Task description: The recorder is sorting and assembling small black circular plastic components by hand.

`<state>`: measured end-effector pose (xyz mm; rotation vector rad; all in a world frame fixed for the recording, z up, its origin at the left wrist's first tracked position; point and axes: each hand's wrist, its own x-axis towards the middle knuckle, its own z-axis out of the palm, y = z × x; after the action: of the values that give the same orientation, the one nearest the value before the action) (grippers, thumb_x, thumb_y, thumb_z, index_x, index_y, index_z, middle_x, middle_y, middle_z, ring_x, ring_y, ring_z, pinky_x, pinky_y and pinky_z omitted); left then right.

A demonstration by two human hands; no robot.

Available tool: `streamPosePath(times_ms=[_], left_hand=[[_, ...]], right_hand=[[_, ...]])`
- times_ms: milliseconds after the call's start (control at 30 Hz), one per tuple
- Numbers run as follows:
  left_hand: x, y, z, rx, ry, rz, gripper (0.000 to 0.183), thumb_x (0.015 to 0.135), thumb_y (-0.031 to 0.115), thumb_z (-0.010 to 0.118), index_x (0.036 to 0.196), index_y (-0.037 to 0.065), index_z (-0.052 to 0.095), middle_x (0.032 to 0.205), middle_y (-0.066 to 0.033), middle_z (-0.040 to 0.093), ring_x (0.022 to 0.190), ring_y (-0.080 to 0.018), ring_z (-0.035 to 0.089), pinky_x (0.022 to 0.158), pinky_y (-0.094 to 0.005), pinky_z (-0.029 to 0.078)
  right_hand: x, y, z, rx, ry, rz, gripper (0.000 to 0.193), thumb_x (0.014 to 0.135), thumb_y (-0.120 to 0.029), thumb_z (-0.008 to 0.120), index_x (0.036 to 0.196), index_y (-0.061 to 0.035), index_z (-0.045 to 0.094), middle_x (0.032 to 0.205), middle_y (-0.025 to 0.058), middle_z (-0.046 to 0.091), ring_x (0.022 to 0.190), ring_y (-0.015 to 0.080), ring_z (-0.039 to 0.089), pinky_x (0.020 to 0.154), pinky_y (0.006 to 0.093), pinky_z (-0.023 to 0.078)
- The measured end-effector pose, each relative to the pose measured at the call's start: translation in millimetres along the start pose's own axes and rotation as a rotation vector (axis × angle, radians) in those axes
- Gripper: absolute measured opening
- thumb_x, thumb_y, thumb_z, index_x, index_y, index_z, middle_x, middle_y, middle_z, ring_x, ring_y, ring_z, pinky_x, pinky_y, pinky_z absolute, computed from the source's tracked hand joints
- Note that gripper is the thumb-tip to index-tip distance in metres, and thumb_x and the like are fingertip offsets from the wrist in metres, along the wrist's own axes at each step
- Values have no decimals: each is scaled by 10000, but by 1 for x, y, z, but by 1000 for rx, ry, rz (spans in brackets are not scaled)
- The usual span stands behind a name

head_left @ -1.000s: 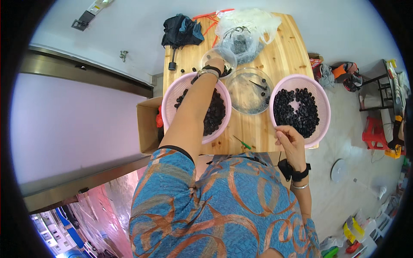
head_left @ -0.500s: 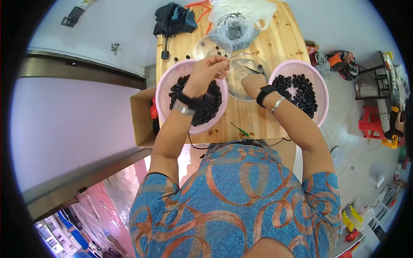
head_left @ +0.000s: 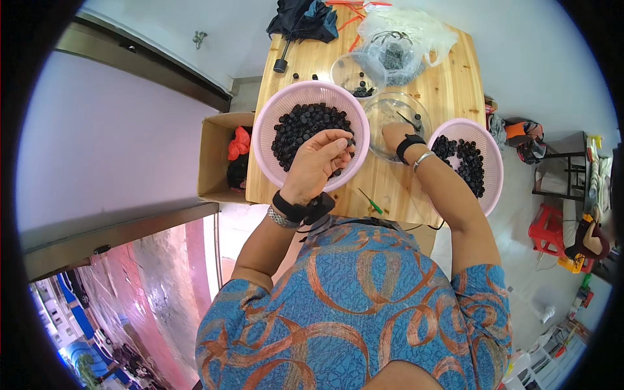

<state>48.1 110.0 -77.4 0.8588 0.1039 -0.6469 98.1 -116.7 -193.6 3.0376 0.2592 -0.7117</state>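
Note:
My left hand [head_left: 317, 164] is over the near right part of a pink plastic basket [head_left: 261, 146] of small black round pieces [head_left: 302, 127]. Its thumb and fingers are drawn together; dark pieces show around the fingertips, and whether one is pinched cannot be told. My right hand [head_left: 394, 135] is lowered, closed, into a shallow clear plastic dish [head_left: 380, 107]. Its fingertips are hidden beneath the hand. Beside it in the dish are a thin dark pointed tool [head_left: 409, 120] and one black piece [head_left: 417, 117]. I cannot tell whether the hand touches the tool.
A second pink basket [head_left: 496, 172] of black pieces stands at right. Behind the dish are a clear tub [head_left: 341, 68] with a few pieces and plastic bags [head_left: 416, 36]. A folded umbrella [head_left: 302, 23] lies far left. A green-handled pointed tool [head_left: 375, 207] lies near the front edge.
My left hand has come down and back from near the clear tub to above the left basket. My right hand stays in the dish. The whole view has shifted.

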Motion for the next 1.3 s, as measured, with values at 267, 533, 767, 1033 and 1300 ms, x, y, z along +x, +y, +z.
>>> streamPosePath(times_ms=[267,533,767,1033,1300], left_hand=[[3,-4,10,-14,-22,30,170,878,39,537,1043,8,562,915,-59,617,763,-96,591,706,-201,497],[4,-9,39,-32,-100,61,215,876,-7,509,1087,1,550,1003,-98,606,817,-114,590,732,-222,505],[-7,-17,70,49,-193,83,229,868,-15,514,1096,-4,536,1017,-95,596,856,-118,575,763,-236,483],[-12,-24,100,289,-225,199,210,843,-5,563,1053,-12,561,1025,-87,594,924,-150,584,796,-261,473],[-7,-38,125,452,-306,345,241,808,-63,575,1042,-16,545,991,-62,564,938,-138,575,823,-260,472]], right_hand=[[-23,27,-13,532,292,-50,140,749,-180,602,773,-47,642,725,118,635,680,254,615,539,358,463],[-100,12,-67,1959,242,-53,152,893,-85,522,1019,-8,555,869,59,618,701,77,595,592,182,510],[-173,-11,-96,2166,375,-315,160,865,-6,525,1022,9,551,907,99,610,678,94,586,570,174,485],[-203,4,-80,2043,558,-419,183,834,12,568,1015,-8,581,929,90,624,722,103,581,604,211,466],[-220,18,-75,2382,452,-389,138,853,-36,566,982,6,591,904,44,598,682,71,525,582,197,450]])
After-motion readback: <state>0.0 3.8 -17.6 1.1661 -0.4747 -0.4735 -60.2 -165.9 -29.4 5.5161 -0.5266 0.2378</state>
